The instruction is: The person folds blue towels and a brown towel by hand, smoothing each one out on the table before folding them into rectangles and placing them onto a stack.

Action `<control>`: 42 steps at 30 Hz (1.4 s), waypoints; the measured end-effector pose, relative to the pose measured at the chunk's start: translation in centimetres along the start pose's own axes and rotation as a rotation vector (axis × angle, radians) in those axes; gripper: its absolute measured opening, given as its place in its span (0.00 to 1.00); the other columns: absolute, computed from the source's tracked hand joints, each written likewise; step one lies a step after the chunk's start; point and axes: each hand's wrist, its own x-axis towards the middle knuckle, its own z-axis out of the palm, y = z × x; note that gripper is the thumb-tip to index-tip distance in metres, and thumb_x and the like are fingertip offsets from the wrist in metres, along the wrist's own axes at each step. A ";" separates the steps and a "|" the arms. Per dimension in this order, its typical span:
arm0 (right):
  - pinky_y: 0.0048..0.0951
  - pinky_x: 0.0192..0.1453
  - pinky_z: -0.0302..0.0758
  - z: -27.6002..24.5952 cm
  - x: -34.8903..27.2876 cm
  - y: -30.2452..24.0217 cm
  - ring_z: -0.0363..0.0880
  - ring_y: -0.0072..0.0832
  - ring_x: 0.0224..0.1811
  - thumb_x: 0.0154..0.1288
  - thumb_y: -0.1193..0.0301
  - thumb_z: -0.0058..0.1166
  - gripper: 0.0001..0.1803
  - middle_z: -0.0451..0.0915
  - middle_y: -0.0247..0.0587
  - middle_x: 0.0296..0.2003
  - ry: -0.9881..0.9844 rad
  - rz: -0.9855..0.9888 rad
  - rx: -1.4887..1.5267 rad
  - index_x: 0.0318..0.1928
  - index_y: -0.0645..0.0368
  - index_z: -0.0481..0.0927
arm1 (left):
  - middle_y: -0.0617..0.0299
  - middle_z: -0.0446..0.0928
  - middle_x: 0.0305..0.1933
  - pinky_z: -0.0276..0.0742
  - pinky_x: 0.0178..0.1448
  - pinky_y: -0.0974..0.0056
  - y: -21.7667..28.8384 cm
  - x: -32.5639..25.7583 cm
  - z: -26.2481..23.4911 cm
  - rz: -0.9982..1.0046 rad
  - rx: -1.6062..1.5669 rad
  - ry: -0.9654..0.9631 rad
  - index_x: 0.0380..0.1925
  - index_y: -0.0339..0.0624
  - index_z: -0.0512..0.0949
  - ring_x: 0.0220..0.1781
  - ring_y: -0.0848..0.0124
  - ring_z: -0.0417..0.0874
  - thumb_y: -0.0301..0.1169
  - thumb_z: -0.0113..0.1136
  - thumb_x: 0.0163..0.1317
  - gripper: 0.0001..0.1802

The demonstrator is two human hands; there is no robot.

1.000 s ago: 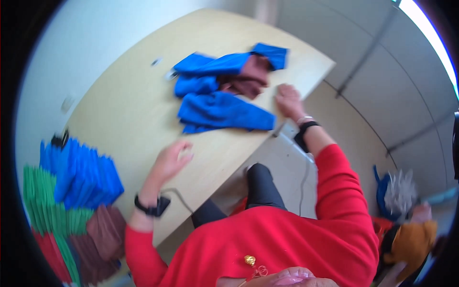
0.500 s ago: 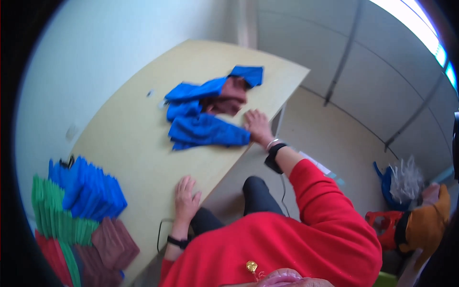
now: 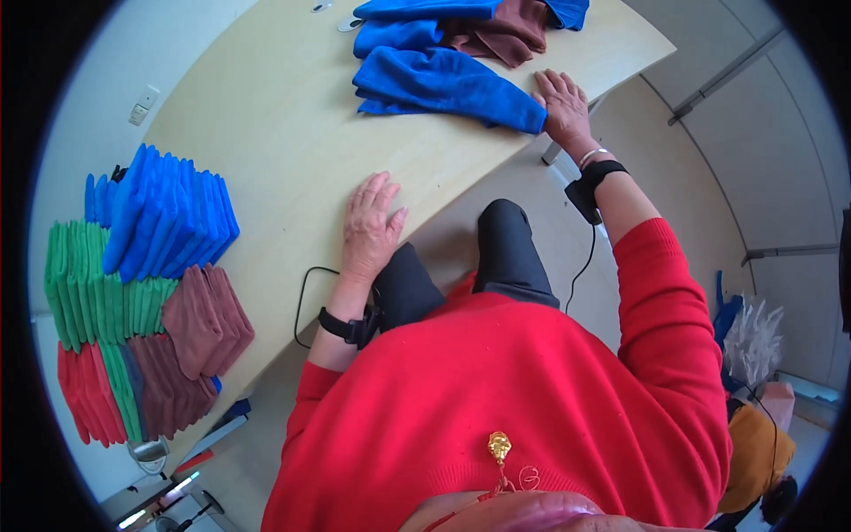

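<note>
My left hand [image 3: 372, 223] lies flat near the front edge of the table, fingers stretched out and nothing in them. Farther right, my right hand [image 3: 565, 108] rests palm down by the table edge, fingers extended. Its wrist side meets the narrow end of a crumpled blue cloth [image 3: 443, 87]; whether it presses on the cloth I cannot tell. Behind that lie more loose blue cloth [image 3: 401, 37] and a rumpled brown cloth [image 3: 510, 31], partly cut off by the top of the picture.
At the left of the table [image 3: 284, 177] stand folded blue cloths [image 3: 173, 208], green cloths [image 3: 80, 275], brown cloths [image 3: 208, 319] and red cloths [image 3: 89, 390]. A black cable [image 3: 306, 293] hangs by the table edge. Clear plastic [image 3: 753, 337] lies at the far right.
The view has tilted down, so the table, cloths and both hands sit higher in the picture. Both hands keep about the same places on the table.
</note>
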 end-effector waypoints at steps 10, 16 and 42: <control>0.43 0.74 0.53 1.7 0.9 3.2 0.57 0.42 0.72 0.68 0.53 0.45 0.30 0.62 0.41 0.69 -0.011 -0.034 0.026 0.68 0.47 0.65 | 0.54 0.71 0.60 0.65 0.68 0.54 0.3 0.5 -0.2 0.003 0.011 0.000 0.50 0.40 0.75 0.64 0.54 0.70 0.28 0.62 0.56 0.20; 0.40 0.69 0.63 -5.6 -1.9 -2.8 0.66 0.45 0.65 0.62 0.56 0.54 0.30 0.68 0.44 0.64 -0.378 0.150 1.213 0.64 0.49 0.69 | 0.54 0.71 0.60 0.66 0.67 0.54 -0.6 0.1 -0.4 -0.030 0.047 0.013 0.50 0.40 0.75 0.63 0.54 0.71 0.27 0.61 0.56 0.19; 0.20 0.38 0.73 -13.6 -4.3 -13.5 0.75 0.19 0.28 0.69 0.49 0.50 0.22 0.77 0.34 0.28 -0.784 0.034 1.670 0.42 0.57 0.77 | 0.51 0.79 0.41 0.76 0.50 0.54 2.6 4.8 -4.3 -0.106 -0.154 0.402 0.45 0.41 0.75 0.45 0.53 0.80 0.26 0.66 0.51 0.19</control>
